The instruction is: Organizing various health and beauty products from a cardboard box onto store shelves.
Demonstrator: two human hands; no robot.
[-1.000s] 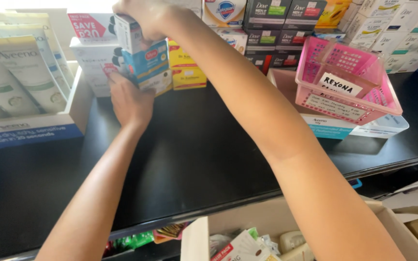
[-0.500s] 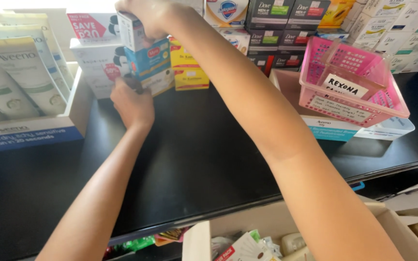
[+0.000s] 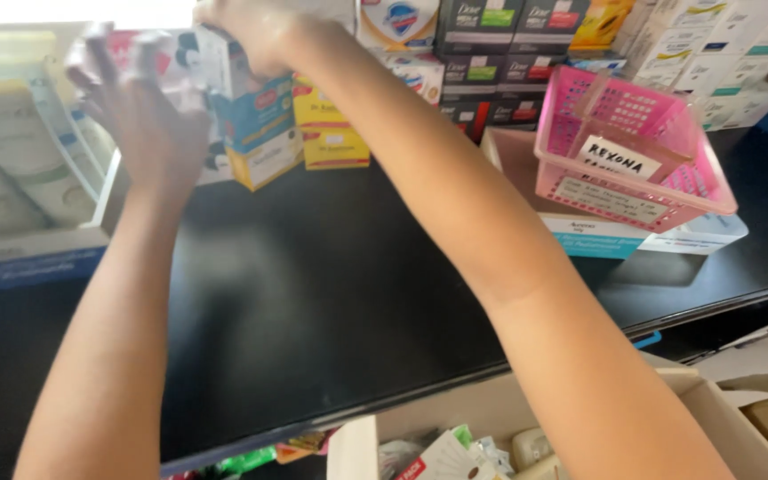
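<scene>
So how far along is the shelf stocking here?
Rows of small boxes already stand along the back of the black shelf. In hand: the right hand grips the top of a stack of boxes at the back, while the blurred left hand is raised beside it, and whether it touches is unclear. Left: the open carton below holds more packets, and most of the shelf front is bare.
</scene>
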